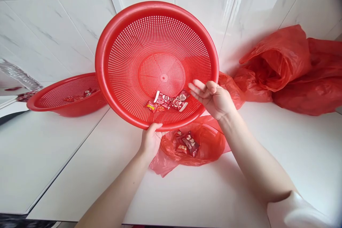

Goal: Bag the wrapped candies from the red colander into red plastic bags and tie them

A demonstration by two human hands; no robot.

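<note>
A red plastic colander (160,9) is tilted toward me above the counter. My left hand (151,140) grips its near rim, thumb over the edge and the other fingers mostly hidden beneath. Several wrapped candies (162,99) in pink, red and white lie low inside it. My right hand (213,99) is over the colander's right rim, palm partly up, fingers loosely curled and apart, with nothing seen in them. Below the colander, an open red plastic bag (208,149) holds several wrapped snacks (190,143), some dark red.
A second red colander (77,110) with a few wrapped candies (80,97) stands at the left. Red plastic bags (288,64) are bunched against the tiled wall (203,3) at the right. A clear plastic item (18,74) sits at the far left. A seam crosses the white counter (107,171).
</note>
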